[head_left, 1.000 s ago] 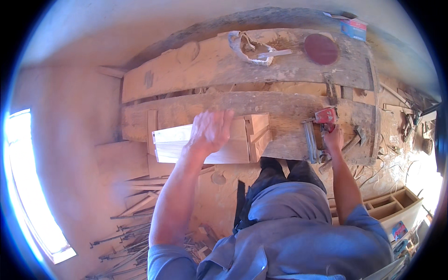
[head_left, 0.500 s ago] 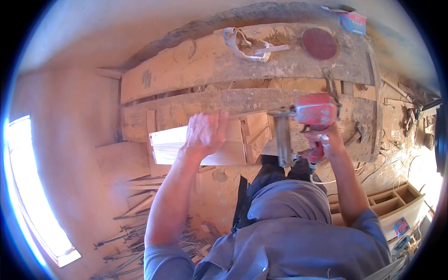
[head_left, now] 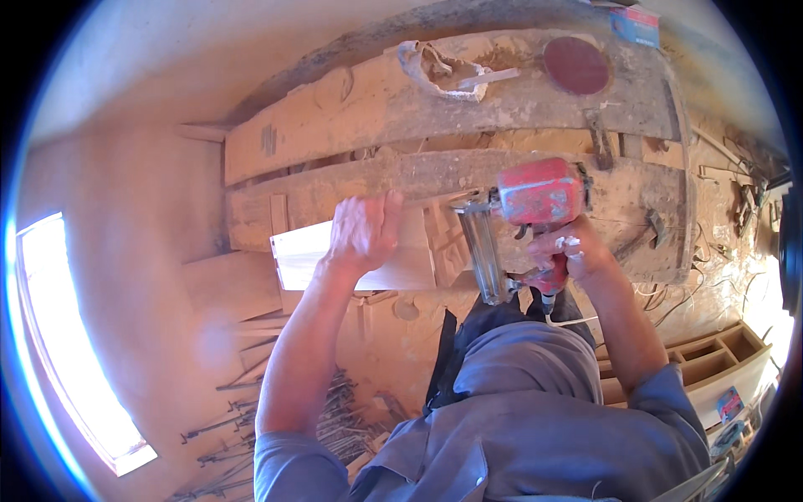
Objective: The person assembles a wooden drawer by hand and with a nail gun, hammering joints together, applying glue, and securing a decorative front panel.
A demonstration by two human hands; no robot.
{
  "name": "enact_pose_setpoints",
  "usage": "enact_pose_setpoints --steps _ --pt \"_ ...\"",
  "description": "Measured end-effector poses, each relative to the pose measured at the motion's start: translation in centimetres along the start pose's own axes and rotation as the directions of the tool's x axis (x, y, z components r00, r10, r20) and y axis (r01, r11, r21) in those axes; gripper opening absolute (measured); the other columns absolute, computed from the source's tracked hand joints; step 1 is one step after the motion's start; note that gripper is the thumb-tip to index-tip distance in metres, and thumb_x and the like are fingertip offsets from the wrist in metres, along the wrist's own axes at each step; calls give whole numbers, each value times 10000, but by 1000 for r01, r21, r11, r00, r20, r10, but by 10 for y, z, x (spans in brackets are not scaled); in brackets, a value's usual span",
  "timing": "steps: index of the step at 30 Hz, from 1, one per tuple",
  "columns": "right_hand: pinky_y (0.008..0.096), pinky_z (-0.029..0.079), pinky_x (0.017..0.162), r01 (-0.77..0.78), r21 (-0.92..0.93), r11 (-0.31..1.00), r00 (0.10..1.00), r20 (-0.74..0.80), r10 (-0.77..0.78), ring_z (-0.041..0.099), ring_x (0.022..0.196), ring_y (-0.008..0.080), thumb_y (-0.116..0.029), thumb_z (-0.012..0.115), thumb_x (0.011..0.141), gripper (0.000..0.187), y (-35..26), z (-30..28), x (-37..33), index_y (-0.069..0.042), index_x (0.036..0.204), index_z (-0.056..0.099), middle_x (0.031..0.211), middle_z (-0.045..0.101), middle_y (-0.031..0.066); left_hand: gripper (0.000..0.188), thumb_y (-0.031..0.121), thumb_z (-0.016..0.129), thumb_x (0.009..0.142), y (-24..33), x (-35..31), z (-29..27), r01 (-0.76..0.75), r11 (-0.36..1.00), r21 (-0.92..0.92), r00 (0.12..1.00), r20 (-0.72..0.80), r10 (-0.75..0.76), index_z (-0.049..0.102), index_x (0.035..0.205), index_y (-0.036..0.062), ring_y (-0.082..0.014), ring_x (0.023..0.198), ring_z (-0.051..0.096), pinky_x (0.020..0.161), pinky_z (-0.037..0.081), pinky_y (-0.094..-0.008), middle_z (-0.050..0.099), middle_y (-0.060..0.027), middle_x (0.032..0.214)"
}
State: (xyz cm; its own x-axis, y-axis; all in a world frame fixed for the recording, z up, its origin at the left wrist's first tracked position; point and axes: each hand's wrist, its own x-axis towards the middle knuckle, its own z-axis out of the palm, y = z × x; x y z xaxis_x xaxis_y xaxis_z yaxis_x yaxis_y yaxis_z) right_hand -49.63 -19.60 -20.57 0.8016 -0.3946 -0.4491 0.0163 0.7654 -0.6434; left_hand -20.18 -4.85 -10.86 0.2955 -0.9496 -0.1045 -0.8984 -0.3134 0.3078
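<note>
A pale wooden box (head_left: 406,259), shaped like a drawer, lies along the near edge of the worn workbench (head_left: 326,180). My left hand (head_left: 361,236) grips it from above, fingers bent over its far edge. In my right hand (head_left: 577,249) is a red air nail gun (head_left: 542,191), my fingers wrapped round its handle. Its nose is close to the far right corner of the box; whether it touches cannot be made out. The gun's long metal magazine (head_left: 483,255) stretches toward me beside the box's right end. White material shows on a right-hand finger.
A dark red disc (head_left: 577,65), a crumpled cloth-like piece (head_left: 422,71) and a blue-red carton (head_left: 636,27) are at the bench's back. Several clamps (head_left: 330,422) lie on the floor at left. A divided wooden frame (head_left: 707,364) stands at right, near hoses.
My right hand has brought the nail gun leftward, closer to the box's right end. The left hand keeps its grip, and the view has shifted slightly.
</note>
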Motion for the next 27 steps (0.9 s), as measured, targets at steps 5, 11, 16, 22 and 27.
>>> enact_pose_setpoints --steps 5,11,16,22,27 --pt "303 411 495 -47 -36 998 999 -11 47 545 511 155 42 751 735 200 -8 7 -2 22 899 638 693 581 51 409 271 476 1031 -4 5 2 34 999 -27 999 24 -33 595 736 15 -483 646 589 605 435 -565 612 -243 659" --pt "301 415 500 -73 21 997 997 20 73 545 498 161 50 720 734 251 -2 10 2 38 977 656 636 544 49 403 274 475 1033 2 0 -1 60 996 -65 998 15 -60 593 744 18 -473 618 582 581 429 -555 597 -237 633" --pt "306 429 503 -53 51 997 997 64 50 501 487 157 39 694 713 442 -6 16 0 69 1151 647 657 550 59 411 261 449 1043 3 0 2 25 999 -42 999 -42 -26 556 716 35 -438 587 559 563 417 -507 554 -203 603" --pt "309 443 511 -7 63 998 998 68 3 511 496 156 14 701 720 438 -2 18 -1 64 1151 645 722 583 69 428 266 435 1051 3 -1 2 17 999 -44 999 -47 -19 538 704 38 -430 581 547 562 411 -490 531 -190 593" --pt "303 432 501 -43 67 997 998 54 40 510 502 151 26 698 722 437 -5 20 -6 61 1155 650 759 584 65 447 288 438 1056 4 -2 3 14 1000 -19 998 -59 -15 547 706 31 -441 597 558 573 417 -497 540 -199 602"
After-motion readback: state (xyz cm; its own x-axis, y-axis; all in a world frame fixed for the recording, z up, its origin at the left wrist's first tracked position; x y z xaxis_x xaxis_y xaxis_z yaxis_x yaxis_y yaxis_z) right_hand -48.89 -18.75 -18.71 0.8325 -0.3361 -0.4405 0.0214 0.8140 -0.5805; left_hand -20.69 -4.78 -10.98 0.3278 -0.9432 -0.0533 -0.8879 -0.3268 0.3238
